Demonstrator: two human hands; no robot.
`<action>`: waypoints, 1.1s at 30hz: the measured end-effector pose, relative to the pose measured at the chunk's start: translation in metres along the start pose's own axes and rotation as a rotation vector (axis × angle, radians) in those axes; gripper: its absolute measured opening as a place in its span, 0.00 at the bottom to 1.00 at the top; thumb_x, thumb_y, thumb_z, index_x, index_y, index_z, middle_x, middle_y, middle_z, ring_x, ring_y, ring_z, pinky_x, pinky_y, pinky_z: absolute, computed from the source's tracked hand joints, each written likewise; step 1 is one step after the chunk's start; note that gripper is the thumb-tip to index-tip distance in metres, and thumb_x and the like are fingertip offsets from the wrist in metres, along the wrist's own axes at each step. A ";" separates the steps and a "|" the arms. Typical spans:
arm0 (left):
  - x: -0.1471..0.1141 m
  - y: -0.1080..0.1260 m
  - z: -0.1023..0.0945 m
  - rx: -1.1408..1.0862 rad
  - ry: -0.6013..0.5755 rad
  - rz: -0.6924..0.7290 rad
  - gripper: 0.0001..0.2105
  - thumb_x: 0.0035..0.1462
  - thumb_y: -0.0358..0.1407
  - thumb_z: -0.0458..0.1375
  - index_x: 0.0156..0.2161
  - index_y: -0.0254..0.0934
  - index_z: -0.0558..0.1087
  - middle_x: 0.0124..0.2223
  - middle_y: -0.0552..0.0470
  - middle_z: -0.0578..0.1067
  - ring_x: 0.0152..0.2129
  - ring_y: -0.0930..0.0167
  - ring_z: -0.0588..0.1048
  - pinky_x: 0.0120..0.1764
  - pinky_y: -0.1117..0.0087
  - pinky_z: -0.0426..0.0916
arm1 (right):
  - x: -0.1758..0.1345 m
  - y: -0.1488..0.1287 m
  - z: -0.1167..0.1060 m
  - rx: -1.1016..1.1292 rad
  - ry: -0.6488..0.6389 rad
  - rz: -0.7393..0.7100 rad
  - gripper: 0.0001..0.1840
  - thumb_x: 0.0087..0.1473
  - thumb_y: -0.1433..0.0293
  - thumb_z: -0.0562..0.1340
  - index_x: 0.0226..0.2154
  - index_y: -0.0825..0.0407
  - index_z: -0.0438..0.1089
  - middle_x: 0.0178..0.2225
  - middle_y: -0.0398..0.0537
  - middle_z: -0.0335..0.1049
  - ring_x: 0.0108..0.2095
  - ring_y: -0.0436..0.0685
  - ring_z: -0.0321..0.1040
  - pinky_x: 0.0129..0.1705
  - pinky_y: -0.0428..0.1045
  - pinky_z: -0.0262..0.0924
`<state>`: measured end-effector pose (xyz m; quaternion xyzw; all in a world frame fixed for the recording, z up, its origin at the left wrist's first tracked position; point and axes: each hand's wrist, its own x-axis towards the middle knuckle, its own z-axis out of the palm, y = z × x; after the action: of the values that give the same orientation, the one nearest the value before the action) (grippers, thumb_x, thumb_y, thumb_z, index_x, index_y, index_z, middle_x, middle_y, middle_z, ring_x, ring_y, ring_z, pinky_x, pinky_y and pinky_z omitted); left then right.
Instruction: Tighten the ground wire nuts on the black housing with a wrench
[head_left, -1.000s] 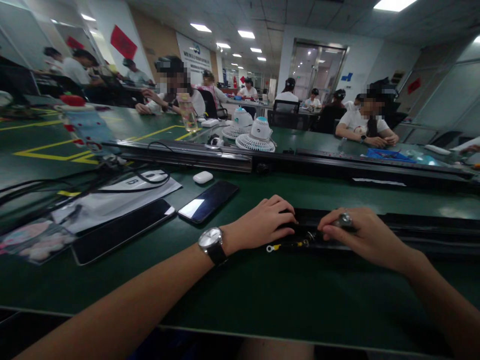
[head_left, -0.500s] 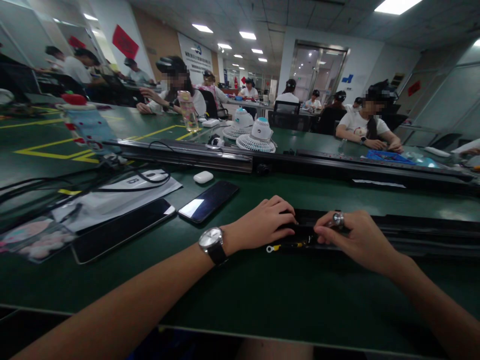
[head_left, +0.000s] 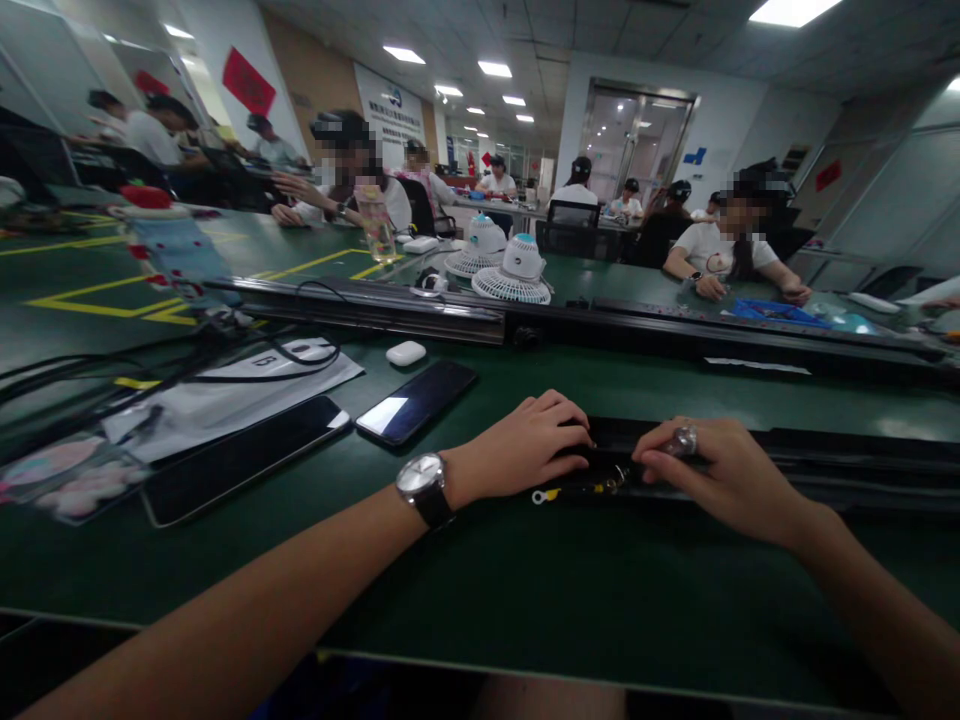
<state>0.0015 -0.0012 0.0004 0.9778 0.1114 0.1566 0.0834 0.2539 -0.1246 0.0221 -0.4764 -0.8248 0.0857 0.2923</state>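
Observation:
A long black rail (head_left: 825, 460) lies across the bench in front of me. My left hand (head_left: 536, 445), with a watch on its wrist, holds the rail's left end between thumb and curved fingers. Over the rail, a short way to the right, my right hand (head_left: 705, 465) is closed in a pinch; whatever its fingertips hold is too small and dark to make out. Between the hands, along the rail's near side, lies a short black and yellow wire (head_left: 574, 493) with a ring terminal at its left end. A thin shiny loop shows near the right fingertips.
To the left lie a dark phone (head_left: 416, 402), a larger black tablet-like device (head_left: 247, 460), a white earbud case (head_left: 406, 353), papers (head_left: 247, 390) and black cables. Beyond, another long rail (head_left: 375, 310) crosses the bench, with two white fans (head_left: 517, 270) behind it. Other people sit farther off.
My right hand has shifted slightly right and turned a little. The shiny loop beside its fingertips shows more clearly. My left hand stays where it was.

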 end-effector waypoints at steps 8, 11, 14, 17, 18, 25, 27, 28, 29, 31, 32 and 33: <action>0.001 0.001 0.000 0.021 -0.022 -0.007 0.10 0.69 0.40 0.57 0.51 0.41 0.74 0.56 0.47 0.72 0.56 0.62 0.66 0.57 0.59 0.65 | 0.002 -0.003 0.002 0.021 -0.014 0.047 0.09 0.67 0.67 0.60 0.39 0.47 0.77 0.36 0.41 0.81 0.33 0.52 0.77 0.37 0.47 0.64; 0.001 0.001 -0.001 0.031 -0.016 0.000 0.10 0.69 0.40 0.57 0.51 0.40 0.74 0.56 0.47 0.72 0.55 0.62 0.66 0.56 0.59 0.65 | 0.001 -0.002 0.002 0.019 -0.039 0.030 0.09 0.67 0.67 0.60 0.40 0.47 0.77 0.36 0.42 0.81 0.34 0.53 0.77 0.39 0.48 0.64; 0.001 0.002 -0.001 0.042 -0.009 0.011 0.10 0.68 0.39 0.58 0.51 0.40 0.74 0.56 0.46 0.72 0.55 0.62 0.67 0.56 0.59 0.65 | 0.001 -0.002 0.003 -0.005 -0.069 0.025 0.09 0.67 0.66 0.60 0.41 0.47 0.77 0.37 0.42 0.81 0.36 0.54 0.76 0.40 0.49 0.65; 0.001 0.002 -0.002 0.037 -0.009 0.008 0.10 0.68 0.39 0.58 0.51 0.40 0.75 0.56 0.46 0.72 0.55 0.62 0.67 0.56 0.59 0.65 | 0.001 -0.002 0.001 -0.028 -0.110 0.005 0.11 0.69 0.66 0.57 0.42 0.48 0.76 0.40 0.45 0.80 0.38 0.55 0.76 0.42 0.50 0.65; 0.001 0.002 -0.002 0.031 -0.011 0.004 0.10 0.68 0.39 0.58 0.51 0.40 0.75 0.56 0.46 0.72 0.55 0.62 0.67 0.56 0.59 0.65 | 0.001 -0.002 -0.001 -0.034 -0.128 -0.021 0.11 0.70 0.66 0.56 0.43 0.48 0.75 0.40 0.46 0.80 0.39 0.55 0.75 0.43 0.51 0.65; 0.000 0.002 -0.002 -0.003 0.003 -0.001 0.10 0.68 0.39 0.58 0.50 0.40 0.75 0.55 0.47 0.73 0.55 0.63 0.67 0.56 0.60 0.65 | -0.001 0.001 -0.016 0.006 -0.130 -0.095 0.09 0.70 0.66 0.56 0.44 0.46 0.73 0.38 0.44 0.77 0.39 0.54 0.73 0.43 0.50 0.63; 0.001 0.002 -0.002 -0.006 0.005 -0.003 0.09 0.68 0.39 0.58 0.50 0.40 0.75 0.55 0.47 0.73 0.54 0.63 0.67 0.56 0.60 0.65 | -0.001 0.001 -0.014 0.010 -0.056 -0.036 0.09 0.69 0.66 0.57 0.42 0.47 0.74 0.35 0.42 0.78 0.35 0.53 0.74 0.40 0.48 0.63; 0.001 0.002 -0.002 -0.008 0.006 -0.003 0.09 0.68 0.39 0.59 0.50 0.40 0.75 0.55 0.47 0.73 0.54 0.63 0.67 0.56 0.60 0.65 | -0.001 0.000 -0.012 0.013 -0.030 -0.009 0.09 0.69 0.66 0.58 0.40 0.48 0.74 0.34 0.42 0.78 0.33 0.52 0.74 0.38 0.47 0.63; 0.001 0.002 -0.002 -0.010 0.007 -0.001 0.09 0.68 0.39 0.59 0.50 0.41 0.75 0.55 0.47 0.73 0.54 0.63 0.67 0.56 0.60 0.65 | -0.001 0.000 -0.010 0.018 -0.014 0.014 0.09 0.69 0.66 0.58 0.39 0.48 0.74 0.33 0.41 0.79 0.31 0.51 0.74 0.36 0.47 0.63; 0.001 0.002 -0.002 -0.011 0.009 0.002 0.09 0.68 0.39 0.59 0.50 0.40 0.75 0.55 0.47 0.73 0.54 0.63 0.67 0.56 0.60 0.65 | 0.000 -0.002 -0.005 0.035 0.000 0.052 0.10 0.68 0.65 0.59 0.36 0.48 0.75 0.32 0.40 0.80 0.28 0.50 0.75 0.34 0.46 0.64; 0.001 0.001 -0.001 -0.011 0.009 0.001 0.09 0.68 0.39 0.59 0.50 0.40 0.75 0.55 0.47 0.73 0.54 0.63 0.67 0.56 0.60 0.65 | 0.001 -0.004 -0.003 0.046 0.007 0.070 0.10 0.68 0.65 0.60 0.36 0.48 0.75 0.31 0.40 0.80 0.28 0.50 0.75 0.33 0.45 0.64; 0.001 0.001 -0.001 -0.008 0.005 -0.001 0.10 0.68 0.39 0.58 0.50 0.40 0.75 0.55 0.47 0.73 0.55 0.63 0.67 0.56 0.60 0.65 | 0.001 -0.005 -0.001 0.057 0.018 0.090 0.10 0.67 0.64 0.60 0.36 0.48 0.75 0.30 0.40 0.80 0.28 0.50 0.76 0.33 0.45 0.65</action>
<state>0.0019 -0.0019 0.0019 0.9770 0.1113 0.1596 0.0872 0.2504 -0.1262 0.0252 -0.5050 -0.7972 0.1180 0.3090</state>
